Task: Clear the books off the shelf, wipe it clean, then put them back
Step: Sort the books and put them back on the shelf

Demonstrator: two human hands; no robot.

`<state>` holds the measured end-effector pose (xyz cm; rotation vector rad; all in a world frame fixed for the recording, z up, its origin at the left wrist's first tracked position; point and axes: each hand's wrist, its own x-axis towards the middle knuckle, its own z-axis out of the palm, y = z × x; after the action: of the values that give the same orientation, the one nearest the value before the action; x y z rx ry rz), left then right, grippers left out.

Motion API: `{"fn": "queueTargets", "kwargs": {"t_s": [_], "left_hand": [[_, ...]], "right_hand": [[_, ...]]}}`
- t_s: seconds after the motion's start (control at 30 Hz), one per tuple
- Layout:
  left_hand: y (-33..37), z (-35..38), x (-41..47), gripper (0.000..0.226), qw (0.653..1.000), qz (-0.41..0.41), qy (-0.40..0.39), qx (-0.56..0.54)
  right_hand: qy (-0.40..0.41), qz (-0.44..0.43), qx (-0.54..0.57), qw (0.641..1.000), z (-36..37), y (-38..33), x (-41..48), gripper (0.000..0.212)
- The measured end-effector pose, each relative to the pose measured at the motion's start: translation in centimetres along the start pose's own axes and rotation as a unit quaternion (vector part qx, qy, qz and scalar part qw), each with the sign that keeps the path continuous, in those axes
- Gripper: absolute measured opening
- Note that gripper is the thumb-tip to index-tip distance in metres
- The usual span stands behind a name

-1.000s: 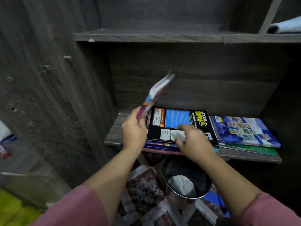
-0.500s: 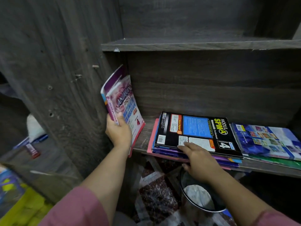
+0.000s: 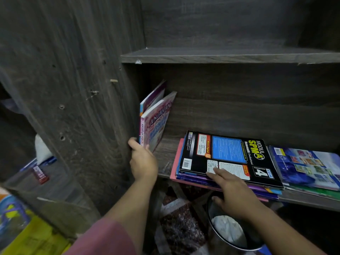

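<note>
Gripping pink book (image 3: 156, 124) low on the spine with left grip (image 3: 143, 162), fingers curled round it. Standing at far left end of shelf (image 3: 163, 155), tilted, leaning on a second upright book (image 3: 153, 95) beside the side panel (image 3: 82, 89). Resting right grip (image 3: 233, 192) open, straight fingers flat on near edge of black SPM book (image 3: 230, 155), thumb low in front of shelf edge. Black SPM book lying flat atop pink-and-purple stack (image 3: 181, 173), mid-shelf, overhanging the front edge slightly. Just beside it on the right, blue-covered stack (image 3: 309, 166), also flat. Below shelf: round bin (image 3: 255, 234) with white wad (image 3: 228, 227) inside, on patterned floor (image 3: 180, 227). Upper shelf (image 3: 220, 56) overhead.
</note>
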<state>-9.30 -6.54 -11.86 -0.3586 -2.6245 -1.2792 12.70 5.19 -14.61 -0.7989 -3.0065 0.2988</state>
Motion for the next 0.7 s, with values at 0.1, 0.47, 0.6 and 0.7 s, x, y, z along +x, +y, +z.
{"fn": "queueTargets", "kwargs": {"t_s": [0.1,0.47,0.6,0.7], "left_hand": [[0.4,0.1,0.1,0.028,0.999,-0.013,-0.001,0.040],[0.2,0.4,1.9,0.053,0.986,-0.070,-0.074,0.130],[-0.4,0.2,2.0,0.055,0.990,-0.066,-0.063,0.105],[0.1,0.2,2.1,0.055,0.987,-0.102,-0.075,0.101]], "right_hand": [[-0.009,-0.001,0.002,1.000,0.0,0.3,0.2,0.075],[0.015,-0.009,-0.020,1.000,-0.2,2.2,1.3,0.062],[0.014,0.012,-0.031,0.999,-0.4,2.8,1.7,0.064],[0.003,0.023,-0.028,0.999,-0.6,3.0,1.9,0.064]]}}
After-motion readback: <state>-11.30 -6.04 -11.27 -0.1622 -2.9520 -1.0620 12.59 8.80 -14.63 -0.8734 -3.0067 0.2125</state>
